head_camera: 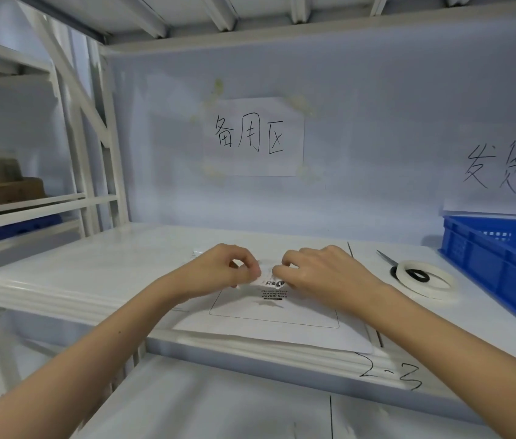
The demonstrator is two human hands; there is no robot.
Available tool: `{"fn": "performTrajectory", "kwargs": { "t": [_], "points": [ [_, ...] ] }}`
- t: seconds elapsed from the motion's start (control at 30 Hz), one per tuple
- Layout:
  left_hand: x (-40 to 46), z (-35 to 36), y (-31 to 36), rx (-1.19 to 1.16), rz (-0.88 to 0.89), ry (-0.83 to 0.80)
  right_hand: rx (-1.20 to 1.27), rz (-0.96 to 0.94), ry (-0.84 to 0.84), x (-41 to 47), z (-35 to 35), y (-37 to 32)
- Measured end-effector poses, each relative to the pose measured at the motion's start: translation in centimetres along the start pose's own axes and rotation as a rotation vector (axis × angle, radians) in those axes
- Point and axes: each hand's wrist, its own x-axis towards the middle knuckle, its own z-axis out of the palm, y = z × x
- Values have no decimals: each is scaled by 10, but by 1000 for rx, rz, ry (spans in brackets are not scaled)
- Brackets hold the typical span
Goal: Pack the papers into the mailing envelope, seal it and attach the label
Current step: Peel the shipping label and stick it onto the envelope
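Observation:
A white mailing envelope (282,324) lies flat on the white shelf, with a printed waybill box facing up. My left hand (218,274) and my right hand (320,274) are both just above its far part. Between their fingertips they pinch a small white label (267,278) with a barcode near its lower edge. The label is held a little above the envelope, and my fingers hide most of it. No loose papers are visible.
A roll of white tape (427,280) lies to the right, with scissors (388,259) partly under it. A blue plastic crate (503,267) stands at the far right. Handwritten paper signs hang on the back wall. Cardboard boxes (3,191) sit on the neighbouring rack at left.

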Motion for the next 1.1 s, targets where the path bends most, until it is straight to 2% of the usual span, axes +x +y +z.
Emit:
{"fn": "performTrajectory", "kwargs": {
  "t": [0.13, 0.7, 0.87, 1.0, 1.1],
  "points": [
    [-6, -3, -15, 134, 19, -17, 47, 9, -48, 1, 6, -6],
    [-10, 0, -39, 342, 25, 0, 113, -38, -161, 3, 3, -18],
    [-10, 0, -40, 423, 61, -50, 145, -30, -180, 6, 1, -18],
    [-10, 2, -40, 437, 79, -61, 213, 14, -188, 6, -1, -16],
    [-10, 5, -36, 438, 86, -55, 372, 120, -254, 3, -7, -11]
  ]
}}
